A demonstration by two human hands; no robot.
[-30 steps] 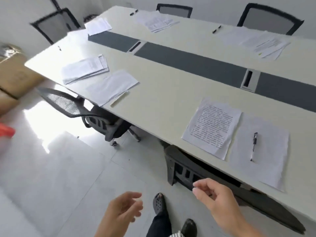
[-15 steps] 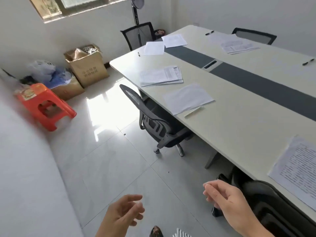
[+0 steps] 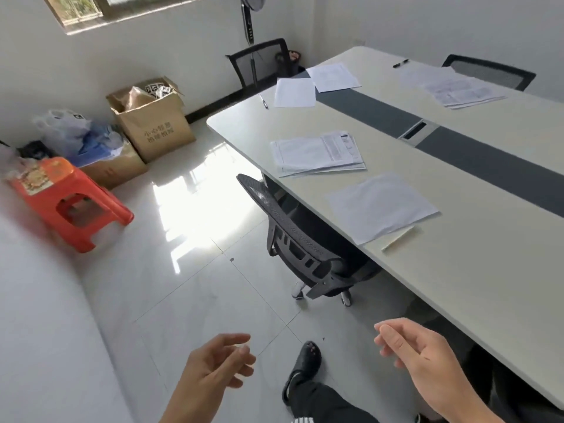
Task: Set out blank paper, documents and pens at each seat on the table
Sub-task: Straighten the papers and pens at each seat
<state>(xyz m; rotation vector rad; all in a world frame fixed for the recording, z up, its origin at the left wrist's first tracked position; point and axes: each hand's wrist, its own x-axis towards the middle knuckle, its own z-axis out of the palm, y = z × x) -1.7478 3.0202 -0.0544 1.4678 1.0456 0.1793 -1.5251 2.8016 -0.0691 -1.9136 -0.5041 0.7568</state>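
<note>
Head view, left hand [image 3: 217, 366] and right hand [image 3: 427, 361] raised, fingers loosely curled, holding nothing

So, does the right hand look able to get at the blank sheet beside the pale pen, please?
Probably, with a forward stretch or a step: the right hand holds nothing, and nothing lies on the table between it and the blank sheet. The mesh chair stands left of that path.

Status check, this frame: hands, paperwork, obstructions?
Left hand and right hand open, empty. Document stack, blank sheet, pale pen laid out. Mesh chair pushed in there.
</note>
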